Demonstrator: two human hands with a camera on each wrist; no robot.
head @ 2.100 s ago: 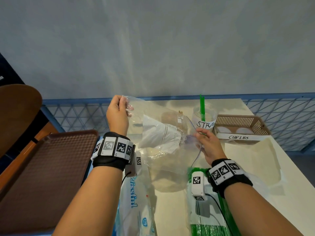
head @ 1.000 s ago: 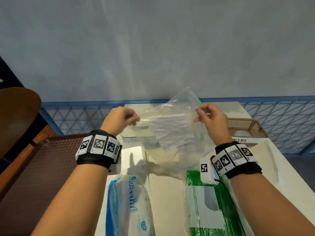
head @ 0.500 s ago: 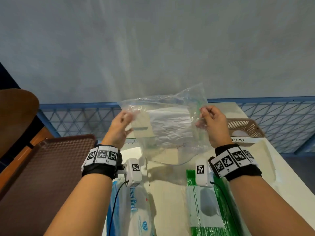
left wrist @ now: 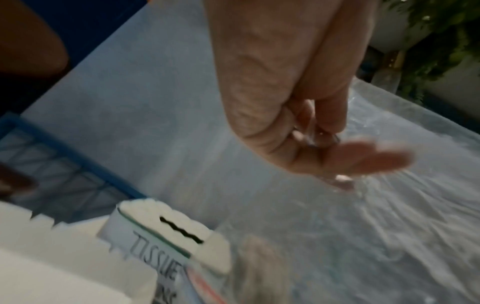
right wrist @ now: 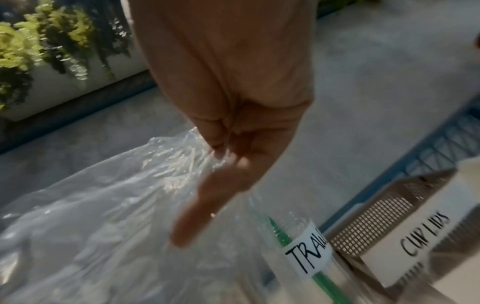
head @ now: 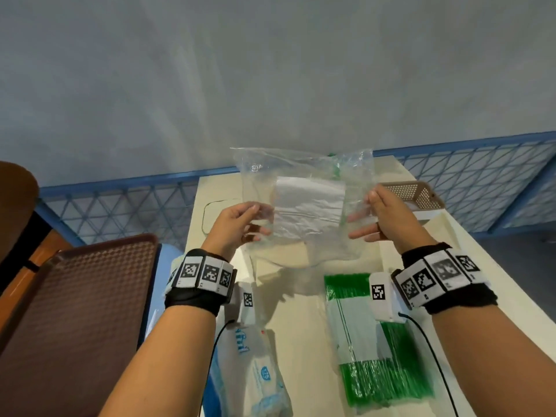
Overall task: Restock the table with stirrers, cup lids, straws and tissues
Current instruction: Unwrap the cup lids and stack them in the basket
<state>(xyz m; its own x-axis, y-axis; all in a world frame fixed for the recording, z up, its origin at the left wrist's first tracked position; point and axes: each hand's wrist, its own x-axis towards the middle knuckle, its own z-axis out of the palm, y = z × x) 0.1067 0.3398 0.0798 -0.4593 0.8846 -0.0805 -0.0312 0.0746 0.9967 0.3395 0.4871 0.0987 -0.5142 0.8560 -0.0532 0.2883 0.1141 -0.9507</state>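
Observation:
A clear plastic bag (head: 307, 206) with a white panel hangs spread in the air over the table (head: 298, 341); it looks empty. My left hand (head: 240, 224) pinches its left edge, thumb against fingers (left wrist: 324, 133). My right hand (head: 382, 218) pinches the right edge (right wrist: 228, 148), with its lower fingers stretched out along the plastic. A pack of green straws (head: 379, 341) lies on the table under my right wrist. A wrapped tissue pack (head: 258, 371) lies under my left wrist.
A white box marked TISSUE (left wrist: 166, 232) stands below my left hand. A labelled cup with one green straw (right wrist: 306, 253) stands beside the brown cup-lids basket (head: 409, 194). A brown tray (head: 75, 296) is at the left; a blue lattice rail runs behind.
The bag has come up off the table. Both hands shifted their grip to its side edges and moved apart, so it now hangs flat between them.

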